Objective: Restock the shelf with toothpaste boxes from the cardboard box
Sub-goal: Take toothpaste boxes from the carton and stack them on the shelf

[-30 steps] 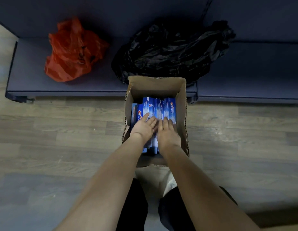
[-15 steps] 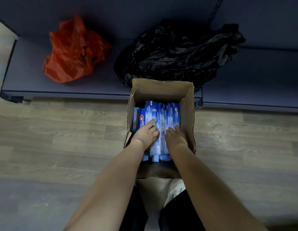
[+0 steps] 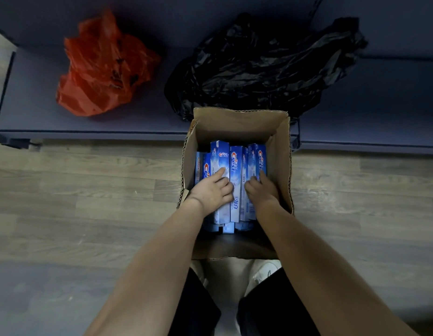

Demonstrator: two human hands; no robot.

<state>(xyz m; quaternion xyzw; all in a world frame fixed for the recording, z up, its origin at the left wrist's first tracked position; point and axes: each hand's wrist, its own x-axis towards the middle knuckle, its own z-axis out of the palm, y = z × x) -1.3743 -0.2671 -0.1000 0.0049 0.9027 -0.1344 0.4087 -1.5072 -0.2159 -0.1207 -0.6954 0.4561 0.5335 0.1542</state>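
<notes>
Head view shows both hands, left hand [image 3: 211, 190] and right hand [image 3: 260, 191], apparently curled around toothpaste boxes [image 3: 236, 170] inside the cardboard box [image 3: 237, 124]; lift the bundle squarely, keeping it compressed.

Both arms reach forward and down, left hand [image 3: 211, 190] and right hand [image 3: 260, 191] side by side, fingers curled.

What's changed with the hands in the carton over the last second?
Both hands went from lying flat, side by side on the toothpaste boxes, to parting: the left hand and right hand now curl their fingers around a middle bundle. Nothing is lifted yet. The cardboard box, red bag and black bag stayed put.
</notes>
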